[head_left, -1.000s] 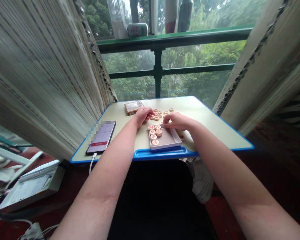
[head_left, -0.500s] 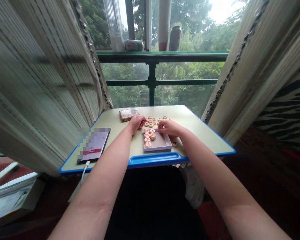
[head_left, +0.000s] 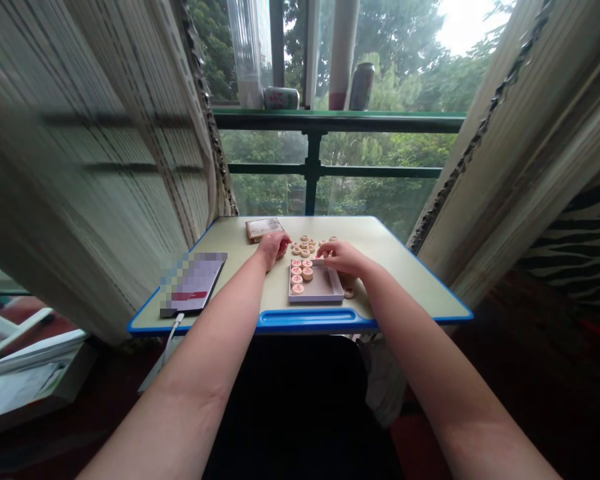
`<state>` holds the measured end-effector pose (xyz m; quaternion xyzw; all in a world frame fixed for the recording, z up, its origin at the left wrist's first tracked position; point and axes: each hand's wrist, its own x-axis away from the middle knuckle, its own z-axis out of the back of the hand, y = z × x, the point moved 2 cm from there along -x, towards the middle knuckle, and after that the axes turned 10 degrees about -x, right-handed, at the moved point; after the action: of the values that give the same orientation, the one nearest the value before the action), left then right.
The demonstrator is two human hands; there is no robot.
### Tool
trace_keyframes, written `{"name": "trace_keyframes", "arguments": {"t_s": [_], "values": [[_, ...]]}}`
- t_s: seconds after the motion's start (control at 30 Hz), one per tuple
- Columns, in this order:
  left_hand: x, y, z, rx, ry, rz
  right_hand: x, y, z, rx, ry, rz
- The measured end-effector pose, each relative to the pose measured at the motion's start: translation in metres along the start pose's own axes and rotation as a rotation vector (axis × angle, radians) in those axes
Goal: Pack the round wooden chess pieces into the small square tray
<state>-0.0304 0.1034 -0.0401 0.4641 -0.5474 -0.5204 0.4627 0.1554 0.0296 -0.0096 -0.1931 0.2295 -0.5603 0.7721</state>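
1. The table [head_left: 410, 287] has a pale top and a blue rim; it stands before a window [head_left: 400, 73], with a green rail [head_left: 390, 123] across it and curtains [head_left: 115, 147] at both sides; two cans [head_left: 363, 87] sit above the rail, one lying down.
2. The tray [head_left: 325, 285] is near the table's front edge; six red-marked discs [head_left: 307, 274] show at its left; other discs [head_left: 305, 253] lie loose behind it.
3. The left hand [head_left: 274, 249] is curled beside the loose discs, near a box [head_left: 264, 229]; the right hand [head_left: 343, 257] bends over the tray's back corner; whether either grips a disc, I cannot tell.
4. The right arm partly hides a disc [head_left: 349, 293]; pixelation blurs the phone [head_left: 200, 283].
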Motion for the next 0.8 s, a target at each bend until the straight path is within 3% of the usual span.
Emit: {"name": "trace_keyframes", "arguments": {"t_s": [0.17,0.43,0.6,0.8], "values": [[0.001,-0.002,0.0,0.005,0.064,0.007,-0.005,0.001,-0.002,-0.029,-0.011,0.067],[0.01,-0.001,0.001,-0.05,0.177,-0.029,-0.006,0.015,0.003,0.02,0.074,-0.043],[0.03,0.004,0.005,-0.359,0.047,-0.089,-0.006,0.024,0.008,0.089,0.121,-0.11],[0.048,0.001,0.014,-0.568,-0.002,-0.18,-0.007,0.027,0.009,0.126,0.171,-0.217]]}}
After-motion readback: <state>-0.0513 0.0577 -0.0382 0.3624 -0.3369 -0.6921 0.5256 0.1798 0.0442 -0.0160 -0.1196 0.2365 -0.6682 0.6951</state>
